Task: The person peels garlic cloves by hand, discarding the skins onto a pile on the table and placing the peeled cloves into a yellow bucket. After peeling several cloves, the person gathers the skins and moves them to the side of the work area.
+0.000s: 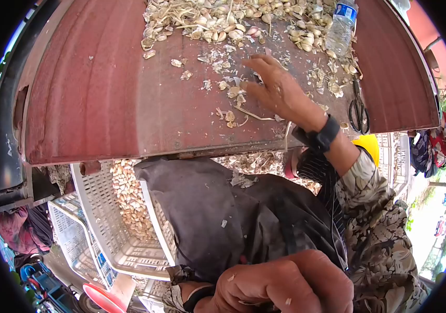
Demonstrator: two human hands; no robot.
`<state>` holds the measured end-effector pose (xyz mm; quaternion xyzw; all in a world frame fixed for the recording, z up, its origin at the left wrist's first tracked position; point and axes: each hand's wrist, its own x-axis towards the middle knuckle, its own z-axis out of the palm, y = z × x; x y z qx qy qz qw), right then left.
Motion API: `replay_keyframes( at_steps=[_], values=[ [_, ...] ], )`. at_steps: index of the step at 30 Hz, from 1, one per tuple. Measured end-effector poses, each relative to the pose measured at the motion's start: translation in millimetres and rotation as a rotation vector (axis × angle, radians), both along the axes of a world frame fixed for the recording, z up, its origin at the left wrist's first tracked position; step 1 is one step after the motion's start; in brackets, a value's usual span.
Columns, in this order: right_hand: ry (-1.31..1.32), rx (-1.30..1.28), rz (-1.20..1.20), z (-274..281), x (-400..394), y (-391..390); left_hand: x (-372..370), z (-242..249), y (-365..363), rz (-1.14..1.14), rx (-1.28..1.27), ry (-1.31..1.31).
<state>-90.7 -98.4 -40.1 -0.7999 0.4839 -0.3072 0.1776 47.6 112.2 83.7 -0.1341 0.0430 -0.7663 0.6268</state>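
My right hand (280,88), with a black watch (319,135) at its wrist, reaches over the red metal table (176,115). Its fingers are apart and hold nothing I can see, close above scattered garlic skins (235,93). A pile of garlic cloves (233,23) with dry stalks lies beyond it. My left hand (280,284) is closed in a fist, low in front of the camera and above the dark apron (207,208) on my lap. Whatever its fingers may hold is hidden.
A plastic bottle (342,28) lies at the pile's right, with black scissors (358,109) nearer the table edge. Below left, a white crate (129,255) holds garlic cloves. A red-rimmed bowl (103,298) is at lower left. Other people are partly visible at both sides.
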Motion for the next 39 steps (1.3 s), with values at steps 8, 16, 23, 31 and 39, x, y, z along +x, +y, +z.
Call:
replay_keyframes(
  at_steps=[8,16,23,31,39],
  values=[
    [0.462,-0.016,-0.034,-29.6,56.3,-27.3,111.9,-31.6,-21.8,0.263,0.217,-0.541],
    [0.409,0.168,0.187,10.1,-17.1,95.8,295.8,-201.4,14.8,0.684,0.902,-2.287],
    [0.245,-0.034,-0.547,-1.0,-128.0,35.2,216.4,-158.5,-12.6,0.772,0.495,-2.201],
    [0.352,0.061,-0.417,-36.2,-82.1,58.6,46.9,-116.9,-115.6,0.462,-0.457,-2.511],
    [0.317,0.09,-0.146,-9.6,-53.3,142.9,-26.3,-142.0,-97.7,0.345,-0.963,-2.49]
  ],
)
